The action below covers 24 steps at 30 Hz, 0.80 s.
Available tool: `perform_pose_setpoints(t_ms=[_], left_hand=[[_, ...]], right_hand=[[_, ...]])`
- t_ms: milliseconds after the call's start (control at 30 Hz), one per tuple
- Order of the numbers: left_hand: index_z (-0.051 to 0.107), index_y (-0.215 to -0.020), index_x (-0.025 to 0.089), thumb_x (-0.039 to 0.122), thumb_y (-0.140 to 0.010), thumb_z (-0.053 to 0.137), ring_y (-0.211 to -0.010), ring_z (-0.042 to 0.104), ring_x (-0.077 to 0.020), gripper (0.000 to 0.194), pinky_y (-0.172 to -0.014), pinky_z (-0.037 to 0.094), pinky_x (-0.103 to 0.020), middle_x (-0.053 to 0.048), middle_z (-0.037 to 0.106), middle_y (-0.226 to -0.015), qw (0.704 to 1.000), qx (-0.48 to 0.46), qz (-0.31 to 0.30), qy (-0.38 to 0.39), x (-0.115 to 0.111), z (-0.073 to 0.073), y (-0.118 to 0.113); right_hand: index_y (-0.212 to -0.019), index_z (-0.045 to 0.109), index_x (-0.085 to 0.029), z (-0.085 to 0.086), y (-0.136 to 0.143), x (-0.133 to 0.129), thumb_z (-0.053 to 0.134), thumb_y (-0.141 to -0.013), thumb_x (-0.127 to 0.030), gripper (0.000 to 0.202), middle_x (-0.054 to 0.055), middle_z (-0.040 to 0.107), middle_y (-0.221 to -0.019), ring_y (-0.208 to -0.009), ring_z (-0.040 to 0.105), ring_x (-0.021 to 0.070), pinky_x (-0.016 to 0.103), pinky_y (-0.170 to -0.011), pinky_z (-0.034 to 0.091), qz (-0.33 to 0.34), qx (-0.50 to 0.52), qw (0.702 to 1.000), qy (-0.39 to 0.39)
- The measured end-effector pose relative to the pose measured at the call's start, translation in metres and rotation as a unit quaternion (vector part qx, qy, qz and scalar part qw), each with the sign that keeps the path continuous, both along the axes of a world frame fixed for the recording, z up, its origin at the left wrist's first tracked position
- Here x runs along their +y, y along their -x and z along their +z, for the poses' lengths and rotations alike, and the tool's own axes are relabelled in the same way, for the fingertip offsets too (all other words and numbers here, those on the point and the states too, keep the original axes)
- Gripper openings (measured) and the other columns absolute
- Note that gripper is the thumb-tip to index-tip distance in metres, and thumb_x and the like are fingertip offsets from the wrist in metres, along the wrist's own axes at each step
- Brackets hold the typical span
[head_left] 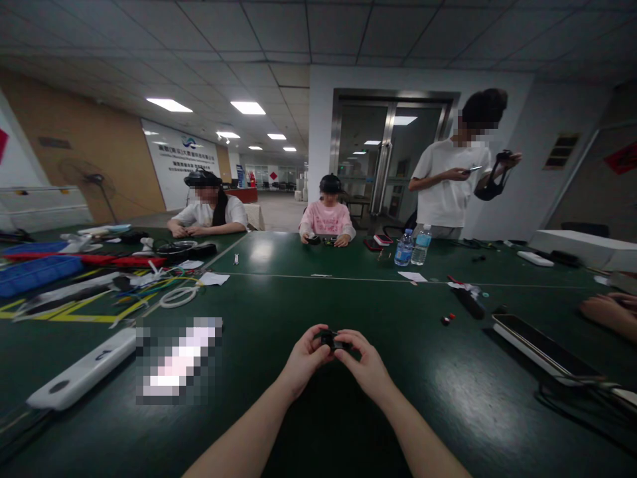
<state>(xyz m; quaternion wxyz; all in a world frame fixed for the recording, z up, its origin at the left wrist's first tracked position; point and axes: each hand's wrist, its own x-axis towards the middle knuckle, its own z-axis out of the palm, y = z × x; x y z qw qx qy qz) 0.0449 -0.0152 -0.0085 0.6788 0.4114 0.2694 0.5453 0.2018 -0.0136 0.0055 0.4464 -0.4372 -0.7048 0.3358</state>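
Both of my hands meet over the near middle of the dark green table [398, 318]. Between them is a small black object [328, 339], too small and dark to name. My left hand [304, 358] pinches its left side between thumb and fingers. From the other side, my right hand [364, 364] grips it, thumb below and fingers on top. My fingers cover part of the object.
A white power strip [89, 368] and a blurred-out bright phone-like slab [184, 358] lie left. Blue trays [40, 275] and cables sit farther left. Two water bottles [421, 245] stand ahead right, a dark phone [545, 345] nearer. Another person's hand [610, 313] rests far right; several people are around.
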Motion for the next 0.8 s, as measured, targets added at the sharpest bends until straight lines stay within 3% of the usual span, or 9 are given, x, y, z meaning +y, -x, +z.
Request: perform_pose_setpoints(t_ms=[333, 500, 667, 800], left_hand=[[0.05, -0.104, 0.019, 0.019, -0.066, 0.069, -0.078, 0.062, -0.0162, 0.042, -0.08, 0.045, -0.034, -0.005, 0.064, -0.089, 0.999, -0.015, 0.011, 0.033, 0.0028, -0.0026, 0.0012], [0.048, -0.106, 0.019, 0.02, -0.067, 0.069, -0.08, 0.063, -0.017, 0.044, -0.083, 0.044, -0.034, -0.008, 0.064, -0.094, 0.999, -0.016, 0.002, 0.039, 0.0011, -0.0004, 0.0019], [0.046, -0.11, 0.02, 0.016, -0.068, 0.067, -0.083, 0.062, -0.0168, 0.047, -0.083, 0.043, -0.033, -0.007, 0.064, -0.097, 0.999, -0.019, -0.009, 0.038, -0.0011, 0.0021, 0.0023], [0.045, -0.112, 0.021, 0.014, -0.068, 0.067, -0.086, 0.062, -0.017, 0.05, -0.085, 0.043, -0.034, -0.007, 0.063, -0.099, 0.999, -0.034, -0.023, 0.033, -0.0014, 0.0026, 0.0025]], right_hand=[[-0.103, 0.061, -0.032, 0.0039, -0.007, -0.002, 0.056, -0.075, -0.035, 0.028, 0.003, 0.057, -0.115, -0.111, 0.048, 0.022, 0.043, -0.096, 0.035, -0.015, -0.084, 0.995, -0.046], [-0.114, 0.053, -0.03, 0.0024, -0.0086, -0.0037, 0.051, -0.078, -0.027, 0.036, 0.003, 0.056, -0.117, -0.111, 0.048, 0.0193, 0.04, -0.095, 0.038, 0.007, -0.037, 0.999, -0.035], [-0.103, 0.059, -0.028, 0.0027, -0.007, -0.0046, 0.052, -0.077, -0.023, 0.028, 0.003, 0.057, -0.113, -0.108, 0.05, 0.0195, 0.037, -0.089, 0.042, 0.004, -0.007, 1.0, -0.03], [-0.107, 0.056, -0.027, 0.0023, -0.0065, -0.0048, 0.053, -0.076, -0.022, 0.031, 0.002, 0.058, -0.11, -0.104, 0.052, 0.0191, 0.037, -0.089, 0.042, 0.002, 0.005, 1.0, -0.015]])
